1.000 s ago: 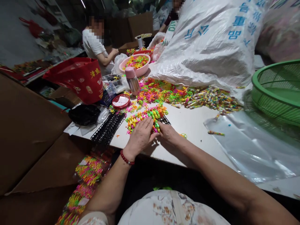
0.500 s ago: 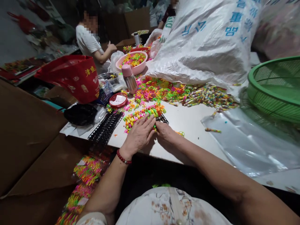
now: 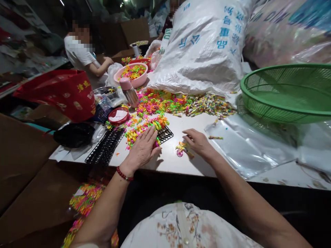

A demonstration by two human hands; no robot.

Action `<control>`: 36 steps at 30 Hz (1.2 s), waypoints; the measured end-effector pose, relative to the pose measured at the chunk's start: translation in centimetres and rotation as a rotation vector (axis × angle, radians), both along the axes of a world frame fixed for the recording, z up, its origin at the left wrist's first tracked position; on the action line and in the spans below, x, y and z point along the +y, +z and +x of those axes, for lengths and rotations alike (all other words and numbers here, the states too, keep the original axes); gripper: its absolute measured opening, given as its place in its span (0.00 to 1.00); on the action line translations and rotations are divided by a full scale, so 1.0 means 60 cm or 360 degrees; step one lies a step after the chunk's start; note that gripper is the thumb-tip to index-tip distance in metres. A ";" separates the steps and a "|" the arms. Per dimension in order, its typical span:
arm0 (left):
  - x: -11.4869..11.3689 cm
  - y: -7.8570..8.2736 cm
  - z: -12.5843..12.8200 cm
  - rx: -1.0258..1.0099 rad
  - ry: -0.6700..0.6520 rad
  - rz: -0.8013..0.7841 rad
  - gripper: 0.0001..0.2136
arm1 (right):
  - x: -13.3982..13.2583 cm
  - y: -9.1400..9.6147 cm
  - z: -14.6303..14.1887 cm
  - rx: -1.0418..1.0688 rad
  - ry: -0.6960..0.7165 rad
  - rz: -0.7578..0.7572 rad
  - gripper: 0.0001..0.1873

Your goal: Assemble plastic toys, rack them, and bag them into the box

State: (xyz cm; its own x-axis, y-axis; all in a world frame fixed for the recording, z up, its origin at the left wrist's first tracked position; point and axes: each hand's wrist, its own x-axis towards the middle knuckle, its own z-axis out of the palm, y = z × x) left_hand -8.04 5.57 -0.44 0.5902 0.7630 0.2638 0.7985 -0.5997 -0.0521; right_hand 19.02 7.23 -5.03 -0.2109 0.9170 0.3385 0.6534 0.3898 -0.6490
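A white table point(image 3: 196, 165) fills a cluttered workroom. The left hand point(image 3: 141, 151) lies flat, fingers spread, on neon plastic pieces point(image 3: 144, 129) stacked over a black grid tray point(image 3: 165, 133) near the front edge. The right hand point(image 3: 199, 143), beside the tray half a second ago, now sits apart to the right, open, fingertips by a few loose pieces point(image 3: 181, 150). Behind, a white woven sack point(image 3: 204, 51) carries blue Chinese print; at right stands a green mesh basket point(image 3: 287, 91).

The neon clips point(image 3: 144, 129) and black rack point(image 3: 165, 133) look like glossy plastic on the smooth white surface point(image 3: 196, 124). The green basket point(image 3: 284, 89) is matt plastic mesh. The sack point(image 3: 204, 51) is woven plastic.
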 end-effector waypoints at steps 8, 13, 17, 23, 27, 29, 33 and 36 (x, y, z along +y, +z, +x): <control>0.007 0.002 0.011 0.0047 -0.0073 -0.0061 0.22 | -0.105 -0.026 0.024 -0.0430 -0.0099 -0.0195 0.08; 0.007 0.002 0.011 0.0076 -0.0056 -0.0127 0.21 | -0.090 -0.025 -0.023 -0.0553 -0.0186 -0.0243 0.10; 0.005 0.011 0.007 0.0041 -0.0087 -0.0170 0.22 | -0.039 -0.019 -0.062 0.0082 -0.0018 -0.0431 0.09; 0.005 0.010 0.006 -0.0065 -0.0097 -0.0192 0.26 | 0.032 -0.039 -0.131 0.0579 0.0325 -0.0440 0.10; 0.005 0.010 0.007 -0.0083 -0.0088 -0.0218 0.27 | 0.050 -0.048 -0.150 0.0557 0.0439 -0.0380 0.09; 0.005 0.010 0.007 -0.0083 -0.0087 -0.0222 0.27 | 0.054 -0.050 -0.152 0.0504 0.0461 -0.0349 0.09; 0.006 0.009 0.006 -0.0109 -0.0095 -0.0195 0.27 | 0.059 -0.052 -0.150 0.0403 0.0517 -0.0287 0.09; 0.006 0.006 0.006 -0.0104 -0.0077 -0.0183 0.28 | 0.062 -0.051 -0.152 0.0389 0.0565 -0.0280 0.08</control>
State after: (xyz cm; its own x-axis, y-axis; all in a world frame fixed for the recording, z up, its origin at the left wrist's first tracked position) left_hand -7.70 5.95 -0.07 0.6114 0.7615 0.2151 0.7680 -0.6365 0.0704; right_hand 9.91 10.92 -8.06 -0.4558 0.8503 0.2631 0.3188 0.4320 -0.8437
